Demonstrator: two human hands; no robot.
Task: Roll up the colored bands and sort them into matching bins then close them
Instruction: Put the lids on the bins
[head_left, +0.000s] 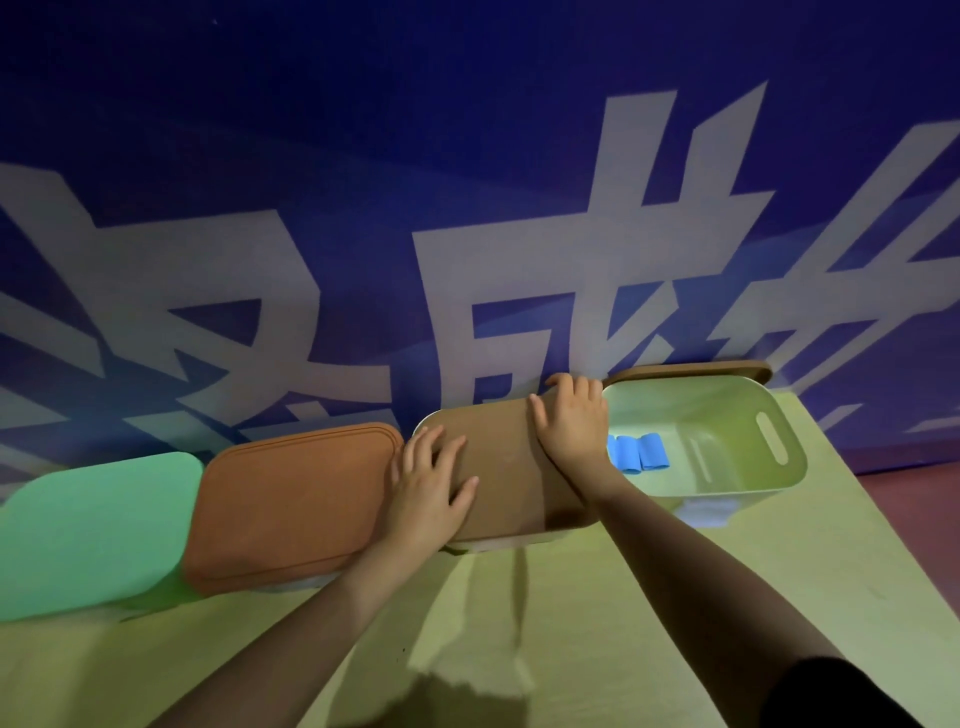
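Observation:
Three bins stand in a row against the wall. On the middle bin lies a brown lid (501, 467). My left hand (428, 483) presses flat on its left part with spread fingers. My right hand (571, 421) rests on the lid's far right corner, its fingers bent over the back edge. The right bin (748, 467) is open and holds rolled blue bands (636, 452) on its floor. Another brown lid (691, 370) leans behind the open bin. The left bin carries an orange-brown lid (291, 499).
A mint-green block (88, 535) sits at the far left of the pale table (597, 623). A blue wall with large white characters rises directly behind the bins. The table's right edge runs past the open bin, with red floor beyond.

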